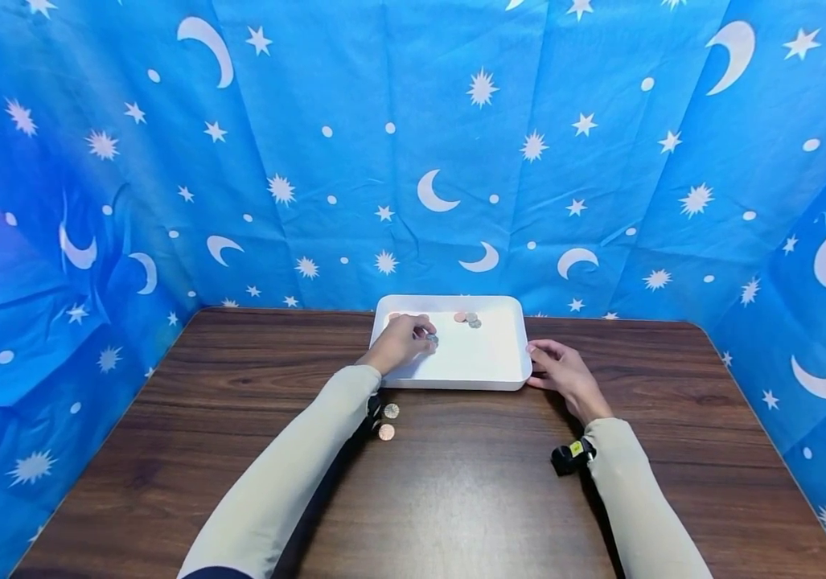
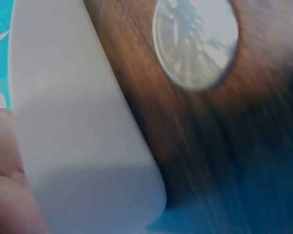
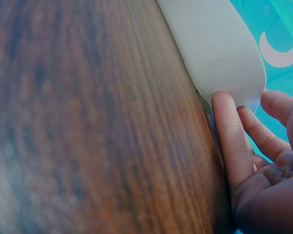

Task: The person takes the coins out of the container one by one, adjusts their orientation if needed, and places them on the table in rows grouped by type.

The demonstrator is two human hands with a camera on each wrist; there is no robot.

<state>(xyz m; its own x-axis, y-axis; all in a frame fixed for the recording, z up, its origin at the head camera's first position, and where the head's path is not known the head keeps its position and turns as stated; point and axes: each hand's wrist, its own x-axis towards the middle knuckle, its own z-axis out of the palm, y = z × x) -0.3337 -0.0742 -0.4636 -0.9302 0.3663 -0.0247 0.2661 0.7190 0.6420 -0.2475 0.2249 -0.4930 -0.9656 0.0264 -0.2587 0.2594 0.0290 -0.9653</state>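
Pinching a small, round, silver-coloured metal coin (image 1: 433, 341), the left hand (image 1: 400, 344) sits over the left part of a shallow white rectangular tray with rounded corners (image 1: 481, 366), at the centre of the head view. Whether a second coin lies under those fingers I cannot tell. The right hand (image 1: 566, 374) rests its fairly straight fingers against the tray's right end, not wrapped round it. Two silver-coloured coins and a copper-coloured one make a cluster (image 1: 472, 318) in the tray's upper right.

Working well here probably means lowering the coin nearly flat before loosening the fingertips, so it neither rolls nor knocks its neighbours. Light, steady contact at the right end should keep the tray from sliding; heavy pressure could shift it.

Below the tray, a loose silver-coloured coin (image 1: 392, 411) and a loose copper-coloured coin (image 1: 387, 433) lie on a dark brown wood-grain table (image 1: 485, 482), whose surface glares at lower centre. Bright blue cloth printed with white moons and stars (image 1: 355, 96) hangs behind and along both sides.
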